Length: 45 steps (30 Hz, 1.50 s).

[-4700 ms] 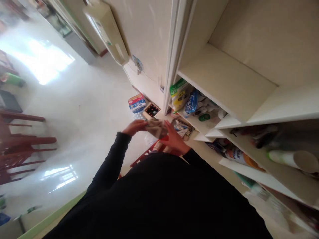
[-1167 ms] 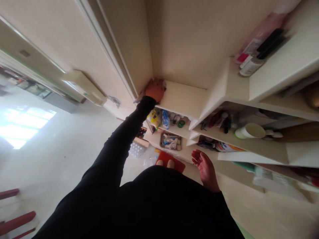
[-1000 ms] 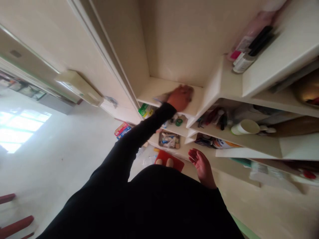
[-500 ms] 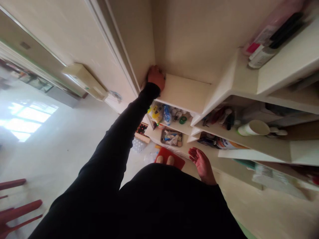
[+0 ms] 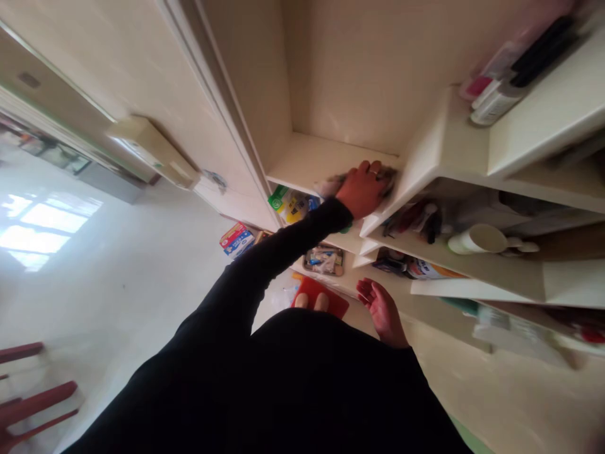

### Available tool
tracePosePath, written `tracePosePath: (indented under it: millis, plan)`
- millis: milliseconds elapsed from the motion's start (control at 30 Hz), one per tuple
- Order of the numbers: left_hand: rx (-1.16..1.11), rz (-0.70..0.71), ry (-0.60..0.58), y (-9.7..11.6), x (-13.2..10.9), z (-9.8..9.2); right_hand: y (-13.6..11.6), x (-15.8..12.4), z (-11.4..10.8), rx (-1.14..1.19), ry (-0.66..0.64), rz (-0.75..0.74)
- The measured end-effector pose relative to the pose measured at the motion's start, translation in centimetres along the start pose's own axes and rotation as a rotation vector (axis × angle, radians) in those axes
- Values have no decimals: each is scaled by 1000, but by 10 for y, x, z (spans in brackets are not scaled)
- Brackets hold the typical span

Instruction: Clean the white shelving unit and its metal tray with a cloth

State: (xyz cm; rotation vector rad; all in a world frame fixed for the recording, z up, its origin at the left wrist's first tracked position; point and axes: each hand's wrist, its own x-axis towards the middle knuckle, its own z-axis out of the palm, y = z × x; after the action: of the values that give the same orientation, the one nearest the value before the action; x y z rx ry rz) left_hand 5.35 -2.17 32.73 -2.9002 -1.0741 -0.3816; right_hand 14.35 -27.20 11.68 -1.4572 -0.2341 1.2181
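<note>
- One left hand clasped a cloth at the right end of the shelf, hemmed by a divider.
- Right hand hung, grip slack.
- Packet sat below the front edge.

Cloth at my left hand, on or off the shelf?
On: the cloth is under the left hand against the shelf, blurred edges showing either side. Whether it's folded, I can't tell.

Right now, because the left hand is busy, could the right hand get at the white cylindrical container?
Probably yes: the right hand looks empty, and nothing visibly blocks the white container on its open shelf.
</note>
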Motion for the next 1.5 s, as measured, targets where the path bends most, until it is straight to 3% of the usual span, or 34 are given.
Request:
tracePosePath:
  millis: [100,200,300,400,500,733,833,967,1100,1333,1400,1500]
  plan:
    - [-32,8,5,-22,-39,-2,-2,7,7,-23,-11,19]
    - [-30,-157,5,-74,-65,-12,-2,12,10,-35,-27,23]
    - [-17,-364,87,-134,-69,-22,-3,13,7,-37,-22,12]
    - [7,-493,120,-165,-55,-25,-1,12,2,-18,8,12]
    - [26,-526,96,-154,-25,-20,3,7,-1,11,20,5]
    - [-53,-163,33,-51,54,-2,1,-12,1,100,32,-3]
    - [-81,-64,-5,-25,59,-4,2,-18,-3,122,40,-19]
    - [-76,-8,-36,-15,28,-8,7,-18,-7,133,53,-17]
    - [-95,-17,0,-35,-16,-5,7,-6,6,115,24,13]
    - [-100,-359,189,-163,-63,-17,-8,11,39,86,-41,-38]
    - [-98,-395,223,-176,-70,-21,-7,9,42,78,-46,-37]
    - [-98,-441,233,-167,-73,-21,-1,5,45,64,-60,-8]
